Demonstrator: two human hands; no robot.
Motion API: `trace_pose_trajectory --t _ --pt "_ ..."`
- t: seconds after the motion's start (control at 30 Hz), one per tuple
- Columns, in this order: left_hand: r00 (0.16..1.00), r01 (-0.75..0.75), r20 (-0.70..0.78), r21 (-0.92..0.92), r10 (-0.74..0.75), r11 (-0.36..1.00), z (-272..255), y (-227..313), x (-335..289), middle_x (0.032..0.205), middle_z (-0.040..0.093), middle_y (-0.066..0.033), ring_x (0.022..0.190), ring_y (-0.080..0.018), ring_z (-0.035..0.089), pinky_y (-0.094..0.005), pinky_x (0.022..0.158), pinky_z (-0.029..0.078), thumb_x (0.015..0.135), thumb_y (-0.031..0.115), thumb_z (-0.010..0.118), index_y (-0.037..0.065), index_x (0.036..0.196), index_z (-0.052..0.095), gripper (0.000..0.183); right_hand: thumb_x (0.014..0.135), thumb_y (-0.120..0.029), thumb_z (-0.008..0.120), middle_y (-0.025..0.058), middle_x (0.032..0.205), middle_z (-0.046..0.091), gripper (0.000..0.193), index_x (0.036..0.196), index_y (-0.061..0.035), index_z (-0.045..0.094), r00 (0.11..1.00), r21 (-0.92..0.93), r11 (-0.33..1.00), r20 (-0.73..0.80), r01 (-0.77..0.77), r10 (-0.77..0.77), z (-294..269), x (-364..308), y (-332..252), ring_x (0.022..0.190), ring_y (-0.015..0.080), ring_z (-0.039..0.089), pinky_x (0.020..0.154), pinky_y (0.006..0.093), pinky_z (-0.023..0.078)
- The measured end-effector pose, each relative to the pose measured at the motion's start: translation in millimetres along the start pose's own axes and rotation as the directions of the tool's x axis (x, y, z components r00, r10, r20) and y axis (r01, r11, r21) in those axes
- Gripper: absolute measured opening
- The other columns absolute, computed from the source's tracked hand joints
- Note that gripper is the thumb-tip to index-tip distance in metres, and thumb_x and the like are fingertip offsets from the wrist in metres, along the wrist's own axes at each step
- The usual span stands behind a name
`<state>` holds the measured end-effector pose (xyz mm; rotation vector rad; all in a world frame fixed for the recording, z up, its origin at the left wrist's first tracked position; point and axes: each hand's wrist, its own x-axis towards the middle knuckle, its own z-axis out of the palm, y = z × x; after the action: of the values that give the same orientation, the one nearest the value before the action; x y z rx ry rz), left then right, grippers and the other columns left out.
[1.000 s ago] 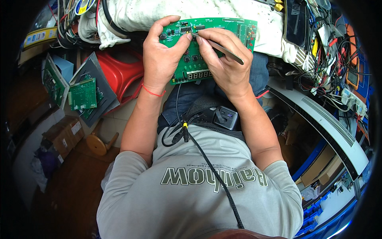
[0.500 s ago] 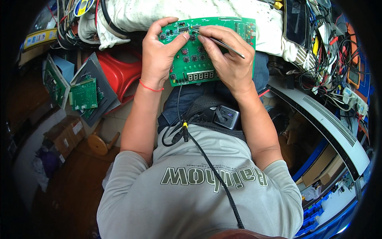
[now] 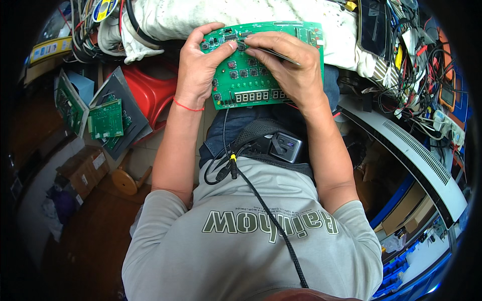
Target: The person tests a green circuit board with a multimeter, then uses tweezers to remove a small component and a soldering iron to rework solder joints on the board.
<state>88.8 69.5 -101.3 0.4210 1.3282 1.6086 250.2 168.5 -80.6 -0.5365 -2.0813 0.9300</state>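
Note:
A green circuit board (image 3: 273,83) is tilted above my lap, by the edge of the cloth-covered bench. My left hand (image 3: 198,67) grips its left part, thumb on the face near a black chip and fingers behind the far edge. In my right hand (image 3: 301,67) slim metal tweezers (image 3: 286,56) are pinched between thumb and fingers. Their tip points at the small parts by my left thumb; my fingers hide whether it touches. Several black push buttons (image 3: 244,73) sit mid-board, and a digit display (image 3: 252,96) lies along the near edge, partly covered by my right hand.
Spotted white cloth (image 3: 170,22) covers the bench. Tangled cables (image 3: 401,95) and a dark phone-like slab (image 3: 372,22) lie at right. A red stool (image 3: 148,88) and more circuit boards (image 3: 105,120) are at left. A small black-grey box (image 3: 286,147) and a cable rest at my waist.
My right hand has shifted slightly right and nearer, its fingers now lower over the board, and the tweezers lie flatter. The board has tilted a little; my left hand keeps its hold.

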Motion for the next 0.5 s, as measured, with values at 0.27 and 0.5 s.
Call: trace_pose_trajectory --t 0.27,0.5 --pt "1.0 0.002 0.011 -0.002 -0.002 1.0 -0.8 0.2 0.6 0.108 0.069 -0.012 0.092 -0.0146 0.07 -0.0273 0.079 0.06 0.085 -0.002 0.078 -0.005 0.128 0.057 0.048 0.079 -0.002 0.081 0.0101 0.093 0.076 0.02 0.098 -0.006 0.076 1.0 -0.001 1.0 0.018 0.0 0.0 1.2 -0.6 6.1 0.084 0.0257 0.075 0.072 0.0323 0.06" --pt "1.0 -0.002 0.021 -0.004 0.002 1.0 -1.5 -0.1 1.4 0.108 0.069 -0.0118 0.092 -0.0146 0.07 -0.0274 0.079 0.06 0.085 -0.003 0.078 -0.004 0.128 0.057 0.048 0.079 -0.003 0.081 0.0096 0.093 0.076 0.019 0.098 -0.0065 0.076 0.999 -0.004 1.0 0.035 0.017 -0.017 1.0 -0.4 8.7 0.085 0.0258 0.075 0.072 0.0326 0.06"
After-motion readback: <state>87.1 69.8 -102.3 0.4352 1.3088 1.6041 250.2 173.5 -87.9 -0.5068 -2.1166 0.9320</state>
